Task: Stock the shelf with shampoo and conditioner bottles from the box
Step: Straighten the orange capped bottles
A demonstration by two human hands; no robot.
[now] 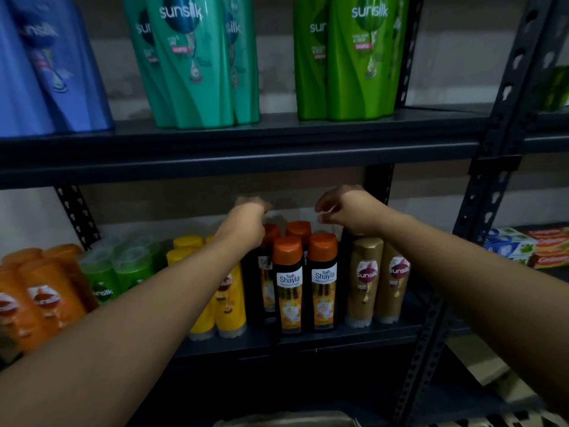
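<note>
Both hands reached to the lower shelf's (308, 337) back, above the black bottles (289, 285) mid-shelf; left hand (243, 226) & right hand (348, 211) fingers curled, grip unclear, too blurred; risk: forearms could knock front bottles off the shelf's front edge.

Orange-capped black bottles (304, 282) upright (clustered) on shelf (308, 340).

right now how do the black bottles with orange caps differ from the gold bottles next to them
The black bottles stand with orange caps on top; the gold bottles stand on their caps, which point down. The black ones read Shayla and the gold ones read sunsilk. The black ones stand slightly taller. Both stand upright on the lower shelf.
</note>
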